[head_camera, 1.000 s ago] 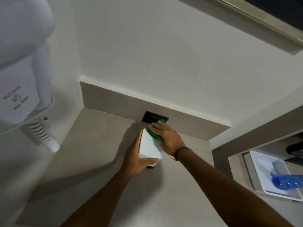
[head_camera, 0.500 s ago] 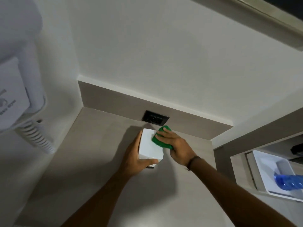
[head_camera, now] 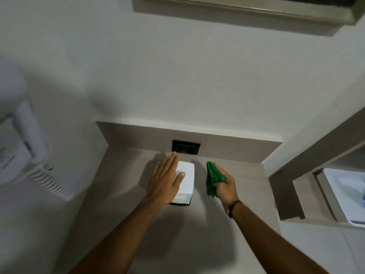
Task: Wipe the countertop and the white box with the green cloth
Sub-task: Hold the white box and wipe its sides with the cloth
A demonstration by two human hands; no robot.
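A small white box stands on the grey countertop close to the back wall. My left hand rests against the box's left side with straight fingers and its thumb lies on the top face. My right hand is to the right of the box, apart from it, palm turned towards it. It is closed on a bunched green cloth, which hangs down from the fingers just above the countertop.
A black wall socket sits in the low backsplash right behind the box. A white wall-mounted hair dryer with a coiled cord hangs at the left. At the right, a lower shelf holds a white tray.
My right hand has pulled the green cloth off the box's top and moved right, clear of the box. My left hand's fingers have straightened along the box. The view has shifted.
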